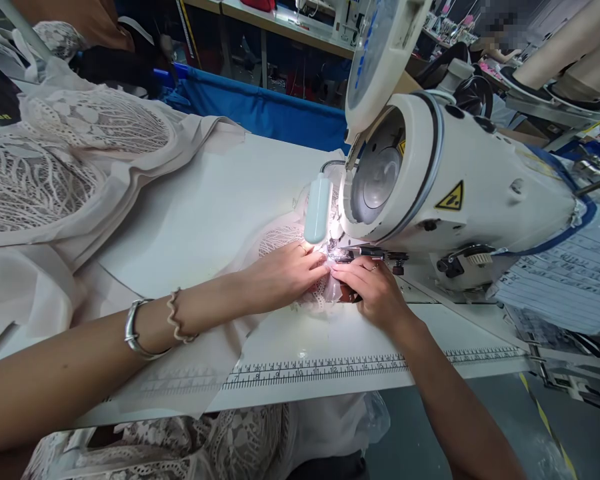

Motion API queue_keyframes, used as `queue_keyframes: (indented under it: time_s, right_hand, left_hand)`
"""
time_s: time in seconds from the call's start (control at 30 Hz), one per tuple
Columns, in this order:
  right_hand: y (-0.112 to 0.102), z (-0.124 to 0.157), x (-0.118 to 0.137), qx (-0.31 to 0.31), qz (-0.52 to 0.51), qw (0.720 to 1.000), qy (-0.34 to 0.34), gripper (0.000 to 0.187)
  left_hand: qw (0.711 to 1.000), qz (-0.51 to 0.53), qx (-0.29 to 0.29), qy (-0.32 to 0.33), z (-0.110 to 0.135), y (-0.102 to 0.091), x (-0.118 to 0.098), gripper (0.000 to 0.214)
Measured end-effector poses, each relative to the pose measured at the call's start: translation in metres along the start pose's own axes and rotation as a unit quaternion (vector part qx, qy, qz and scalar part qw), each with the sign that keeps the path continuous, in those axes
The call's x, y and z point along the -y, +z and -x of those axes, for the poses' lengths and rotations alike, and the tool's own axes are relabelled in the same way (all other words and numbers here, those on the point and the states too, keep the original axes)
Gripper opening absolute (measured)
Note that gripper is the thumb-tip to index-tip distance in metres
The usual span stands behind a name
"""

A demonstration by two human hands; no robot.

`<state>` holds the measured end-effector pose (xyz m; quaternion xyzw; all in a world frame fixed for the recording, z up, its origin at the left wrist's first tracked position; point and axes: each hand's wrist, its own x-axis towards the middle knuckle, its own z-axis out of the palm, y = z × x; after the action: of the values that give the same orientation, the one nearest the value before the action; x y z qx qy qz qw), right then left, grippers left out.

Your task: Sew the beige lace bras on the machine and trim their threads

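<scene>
Both hands meet at the needle area of the sewing machine (460, 193), fingertips almost touching each other. The left hand (285, 273) lies flat, fingers stretched and pressed down on the lace fabric (280, 238), pinning it to the sewing table (205, 207). The right hand (373, 287) has its fingers curled and pinched on the fabric's edge just in front of the presser foot (336, 253). That foot lies just beyond the fingertips, away from the person, and both hands are equally near it. Lit by a small lamp (318, 208), the fabric is pale pink, openwork, backed by a plain lining that trails leftward under the left forearm and off the table's near edge, across a printed ruler (330, 370).
</scene>
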<state>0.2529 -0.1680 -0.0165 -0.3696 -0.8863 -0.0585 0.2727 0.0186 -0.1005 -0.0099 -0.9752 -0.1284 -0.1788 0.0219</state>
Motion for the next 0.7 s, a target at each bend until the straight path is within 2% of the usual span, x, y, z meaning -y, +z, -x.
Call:
queue_keyframes:
  time_s: [0.13,0.27,0.4,0.6,0.7]
  right_hand:
    - [0.0009,0.0001,0.0000,0.005,0.004,1.000,0.007,0.024]
    - [-0.0019,-0.0001,0.0009,0.010,0.006,1.000,-0.009,0.031]
    - [-0.0038,0.0003,0.0021,0.020,0.003,1.000,0.002,0.027]
    - [-0.0039,0.0002,0.0033,-0.009,-0.020,1.000,-0.012,0.021]
    - [-0.0041,-0.0009,0.0030,-0.022,-0.030,0.999,-0.011,0.021]
  left_hand:
    - [0.999,-0.041,-0.001,-0.025,0.0011,0.0060,-0.0031,0.027]
    - [0.996,-0.083,-0.024,-0.035,0.0009,0.0070,-0.0062,0.030]
    - [0.999,-0.045,-0.013,0.010,-0.0002,0.0028,-0.0060,0.032]
    - [0.999,-0.037,-0.022,-0.025,0.0011,0.0014,-0.0055,0.022]
    - [1.000,-0.015,-0.016,0.013,0.0016,0.0026,-0.0083,0.026]
